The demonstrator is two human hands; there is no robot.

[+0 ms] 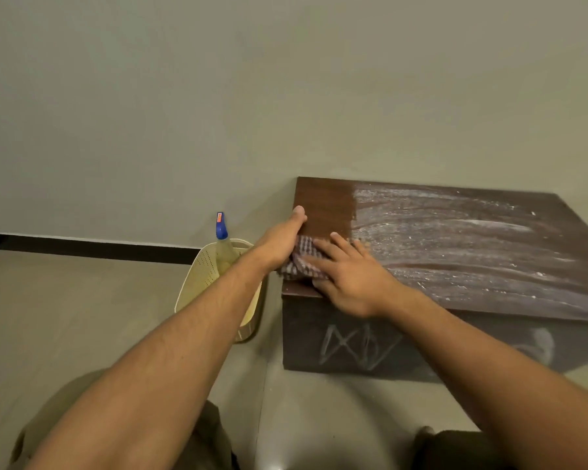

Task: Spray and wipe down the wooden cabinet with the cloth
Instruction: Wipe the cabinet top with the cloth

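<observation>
Seen from the head camera, the wooden cabinet (455, 239) sat low on the floor (82, 317) against a plain wall (252, 96). Its top was streaked white across the middle and right, with a clean dark brown strip at the left end. The cloth (302, 262), checked and bunched, lay on the near left corner of that top. The right hand (347, 279) pressed down flat on the cloth, its grip released and its fingers straight and spread. The left hand (279, 245) lay at the cabinet's left edge, touching the cloth, thumb stretched along the top. Its fingers were hidden, so its grip could not be told. Chalk marks (360, 347) showed on the cabinet's front face. Just left of the cabinet a cream basket (211, 283) stood on the floor, holding a spray bottle (222, 232) with a blue head.
</observation>
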